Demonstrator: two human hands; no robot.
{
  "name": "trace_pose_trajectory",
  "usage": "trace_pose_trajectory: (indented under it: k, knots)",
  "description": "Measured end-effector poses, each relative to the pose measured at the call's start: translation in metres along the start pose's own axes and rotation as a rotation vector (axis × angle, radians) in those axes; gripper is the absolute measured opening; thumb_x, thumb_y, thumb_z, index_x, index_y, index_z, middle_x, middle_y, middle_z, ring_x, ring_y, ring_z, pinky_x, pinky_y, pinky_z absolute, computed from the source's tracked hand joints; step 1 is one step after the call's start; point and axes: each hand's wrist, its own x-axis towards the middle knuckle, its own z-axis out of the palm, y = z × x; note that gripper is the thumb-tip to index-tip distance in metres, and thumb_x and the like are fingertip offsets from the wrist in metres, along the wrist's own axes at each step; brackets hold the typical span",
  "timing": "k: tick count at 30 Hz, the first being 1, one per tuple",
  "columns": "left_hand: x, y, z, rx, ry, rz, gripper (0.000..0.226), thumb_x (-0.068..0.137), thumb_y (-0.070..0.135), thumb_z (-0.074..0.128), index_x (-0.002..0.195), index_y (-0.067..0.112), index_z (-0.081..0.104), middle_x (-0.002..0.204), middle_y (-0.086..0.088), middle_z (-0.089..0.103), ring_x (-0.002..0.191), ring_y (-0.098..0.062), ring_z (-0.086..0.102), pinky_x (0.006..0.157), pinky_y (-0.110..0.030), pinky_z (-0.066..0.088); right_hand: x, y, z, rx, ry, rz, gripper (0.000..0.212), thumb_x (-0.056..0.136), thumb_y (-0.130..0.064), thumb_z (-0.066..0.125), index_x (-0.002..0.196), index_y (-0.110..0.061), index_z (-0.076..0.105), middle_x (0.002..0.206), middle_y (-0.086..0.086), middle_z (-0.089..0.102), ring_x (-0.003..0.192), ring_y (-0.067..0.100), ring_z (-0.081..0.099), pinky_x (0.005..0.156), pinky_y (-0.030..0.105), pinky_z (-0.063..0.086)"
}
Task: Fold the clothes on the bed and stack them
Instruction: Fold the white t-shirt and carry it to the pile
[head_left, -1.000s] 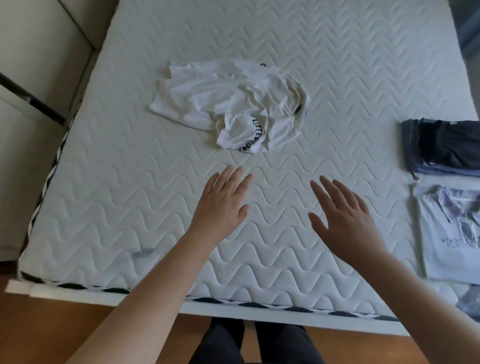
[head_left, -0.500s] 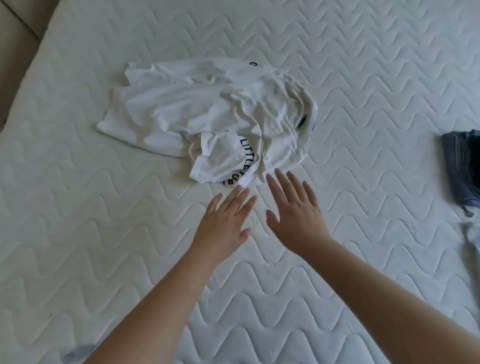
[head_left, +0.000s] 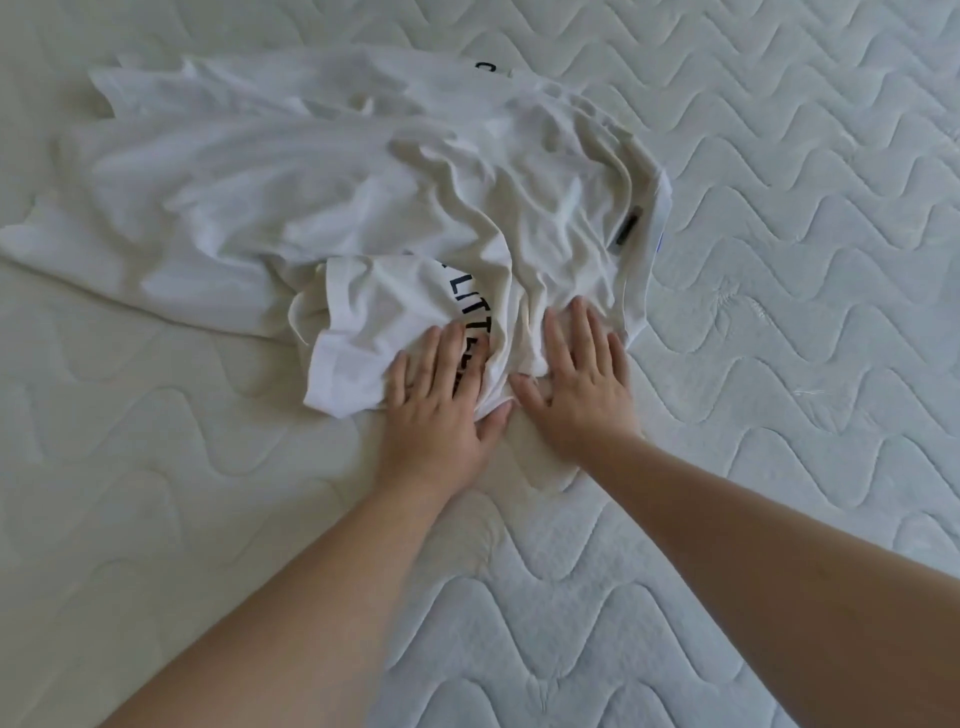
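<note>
The crumpled white shirt (head_left: 363, 197) lies under both hands, left hand (head_left: 441, 410) and right hand (head_left: 576, 389), fingers straight and slightly spread.

- Single view only, worn on the head, so nothing shared with a second camera.
- Looks forward and steeply down over both forearms onto the quilted mattress (head_left: 779, 322).
- Sits close: mattress fills the whole frame, no bed edge or floor visible.
- Wide-angle, with the wavy quilting lines bending toward the frame edges.
- Centred just below the crumpled white T-shirt (head_left: 322, 171), with the left hand (head_left: 441, 410) and right hand (head_left: 582, 395) side by side mid-frame.
</note>
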Motion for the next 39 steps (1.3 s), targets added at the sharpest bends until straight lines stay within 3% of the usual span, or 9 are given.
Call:
trace_pose_trajectory:
  k: [3, 8, 17, 20, 26, 29, 31, 35, 39]
  knots:
    - [-0.001, -0.005, 0.017, 0.003, 0.147, 0.048, 0.060, 0.094, 0.056, 0.040, 0.145, 0.024, 0.044, 0.158, -0.005, 0.034, 0.146, -0.026, 0.029, 0.115, -0.054, 0.024, 0.000, 0.004, 0.022, -0.014, 0.157, -0.018, 0.064, 0.100, -0.056, 0.019, 0.157, -0.029, 0.009, 0.165, 0.006, 0.003, 0.152, 0.017, -0.001, 0.122, 0.038, 0.000]
    - [0.000, -0.002, 0.009, -0.006, 0.116, 0.065, 0.050, 0.097, 0.046, 0.042, 0.145, 0.033, 0.046, 0.156, -0.004, 0.037, 0.146, -0.024, 0.031, 0.115, -0.051, 0.025, 0.002, 0.007, 0.022, 0.030, 0.211, -0.021, 0.052, 0.104, -0.042, 0.023, 0.155, -0.031, 0.021, 0.163, 0.003, 0.017, 0.151, 0.016, 0.010, 0.122, 0.036, 0.003]
    - [0.002, 0.003, -0.004, -0.112, 0.107, 0.055, 0.036, 0.097, 0.033, 0.050, 0.130, 0.026, 0.064, 0.145, -0.005, 0.052, 0.138, -0.024, 0.045, 0.112, -0.050, 0.032, -0.001, 0.004, 0.007, 0.050, 0.112, -0.016, 0.050, 0.106, -0.038, 0.021, 0.155, -0.027, 0.023, 0.163, -0.002, 0.017, 0.151, 0.011, 0.008, 0.121, 0.029, -0.001]
    - [-0.008, 0.017, -0.010, -0.186, 0.076, 0.027, 0.030, 0.093, 0.019, 0.062, 0.122, 0.016, 0.069, 0.140, -0.006, 0.057, 0.135, -0.025, 0.048, 0.112, -0.050, 0.033, -0.013, 0.005, -0.002, 0.089, 0.060, -0.031, 0.049, 0.106, -0.035, 0.023, 0.154, -0.023, 0.027, 0.162, -0.005, 0.023, 0.150, 0.009, 0.012, 0.121, 0.027, 0.006]
    - [-0.079, 0.072, -0.029, -0.257, -0.030, 0.024, 0.045, 0.083, 0.000, 0.062, 0.125, 0.014, 0.067, 0.132, -0.002, 0.064, 0.131, -0.020, 0.052, 0.112, -0.046, 0.035, -0.078, 0.024, -0.011, 0.186, -0.052, -0.046, 0.048, 0.106, -0.034, 0.024, 0.152, -0.021, 0.032, 0.159, -0.007, 0.029, 0.148, 0.007, 0.018, 0.120, 0.028, 0.019]
    - [-0.110, 0.094, -0.047, -0.266, -0.060, 0.072, 0.038, 0.081, 0.004, 0.068, 0.116, 0.016, 0.072, 0.122, -0.001, 0.069, 0.122, -0.017, 0.061, 0.101, -0.037, 0.047, -0.117, 0.038, -0.021, 0.232, -0.087, -0.025, 0.047, 0.106, -0.034, 0.026, 0.149, -0.020, 0.040, 0.156, -0.007, 0.035, 0.146, 0.006, 0.024, 0.116, 0.025, 0.021]
    - [-0.131, 0.106, -0.058, -0.266, -0.054, 0.125, 0.031, 0.075, 0.010, 0.079, 0.104, 0.017, 0.076, 0.106, 0.001, 0.075, 0.105, -0.014, 0.069, 0.081, -0.027, 0.056, -0.144, 0.049, -0.029, 0.204, -0.135, -0.039, 0.047, 0.106, -0.034, 0.029, 0.147, -0.018, 0.043, 0.154, -0.005, 0.039, 0.145, 0.007, 0.027, 0.115, 0.025, 0.021]
    - [-0.172, 0.134, -0.082, -0.246, -0.201, 0.144, 0.028, 0.059, 0.013, 0.091, 0.080, 0.022, 0.074, 0.070, 0.008, 0.071, 0.064, -0.012, 0.069, 0.043, -0.021, 0.047, -0.201, 0.076, -0.041, 0.145, -0.200, -0.047, 0.045, 0.106, -0.033, 0.030, 0.142, -0.015, 0.050, 0.148, -0.001, 0.049, 0.143, 0.011, 0.034, 0.115, 0.027, 0.024]
    - [-0.208, 0.180, -0.088, -0.241, -0.408, 0.177, 0.007, 0.088, 0.019, 0.069, 0.094, 0.022, 0.067, 0.079, 0.003, 0.070, 0.069, -0.021, 0.069, 0.050, -0.027, 0.043, -0.262, 0.112, -0.044, 0.101, -0.210, 0.004, 0.042, 0.105, -0.028, 0.036, 0.139, -0.009, 0.053, 0.144, 0.003, 0.053, 0.142, 0.016, 0.035, 0.116, 0.030, 0.026]
